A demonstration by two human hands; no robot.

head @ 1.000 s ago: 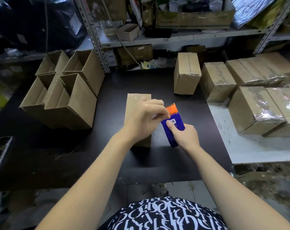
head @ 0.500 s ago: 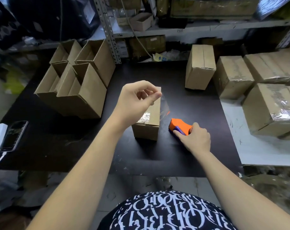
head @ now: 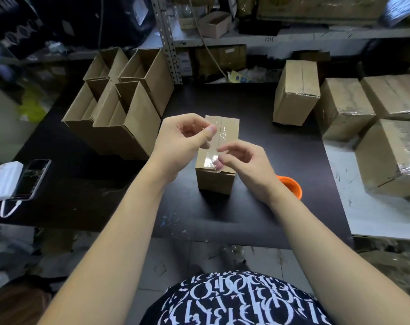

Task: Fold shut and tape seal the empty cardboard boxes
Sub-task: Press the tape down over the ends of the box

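The black worktop [head: 213,219] left me open room along its near edge and on both sides of the cardboard box [head: 214,181]. The box stood alone near the middle, well apart from everything else. It was a plain brown, matte, narrow block, its 2 top flaps folded shut with the seam running away from me. A clear, glossy tape strip [head: 211,159] lay along that seam and crinkled where it reached the near top edge.

My left hand [head: 183,144] hovered over the far left part of the box top. Its grip was narrow, thumb and forefinger pinching the far end of the tape strip. My right hand [head: 246,164] hung over the near right corner of the box with its fingers curled and the fingertips at the near end of the strip. Whether that grip held the tape or only touched it, I could not tell.

The orange tape dispenser [head: 290,186] lay just behind my right wrist, toward the right edge, partly hidden. At the far left corner 4 open boxes [head: 126,118] stood packed against one another, flaps up. A sealed box [head: 295,97] stood upright near the far right corner. More taped boxes [head: 387,160], shiny with film, sat on a white surface [head: 368,219] beside the right edge. A phone [head: 32,178] and a white power bank [head: 4,180] lay side by side at the left edge.
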